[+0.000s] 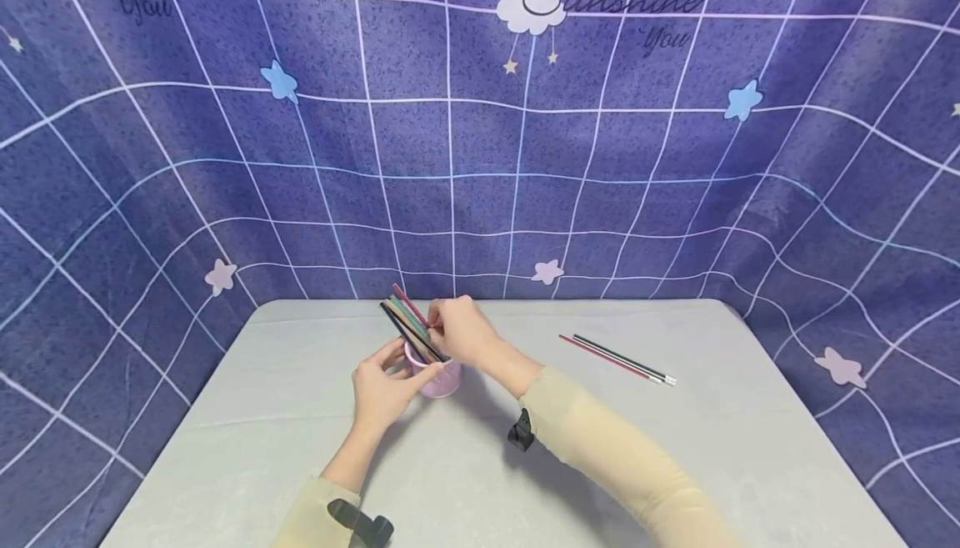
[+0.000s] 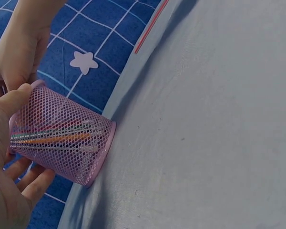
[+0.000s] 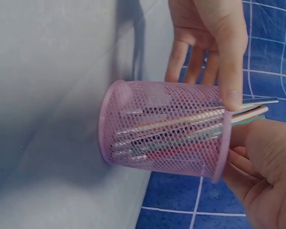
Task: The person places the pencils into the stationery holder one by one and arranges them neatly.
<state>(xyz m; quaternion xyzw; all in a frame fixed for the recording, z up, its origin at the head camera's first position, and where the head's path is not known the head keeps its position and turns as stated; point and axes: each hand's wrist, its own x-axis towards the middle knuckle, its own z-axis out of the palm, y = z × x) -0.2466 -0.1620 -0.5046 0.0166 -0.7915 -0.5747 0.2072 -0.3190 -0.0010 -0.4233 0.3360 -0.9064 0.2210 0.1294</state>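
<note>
A pink mesh pencil cup (image 3: pixel 167 129) stands on the table with several coloured pencils (image 1: pixel 408 323) leaning to the left out of its mouth. My left hand (image 1: pixel 381 388) holds the cup by its upper part, thumb at the rim and fingers around the far side, as the left wrist view (image 2: pixel 5 143) also shows for this hand. Over the mouth, my right hand (image 1: pixel 467 333) has its fingers curled at the pencils and pinches a red one. Its fingertips are partly hidden behind the rim in the right wrist view.
Two pencils, one dark green (image 1: pixel 622 359) and one red (image 1: pixel 606 358), lie side by side on the grey-white table (image 1: pixel 300 448) to the right. A blue gridded curtain (image 1: pixel 480 139) with stars hangs behind the table and along its sides.
</note>
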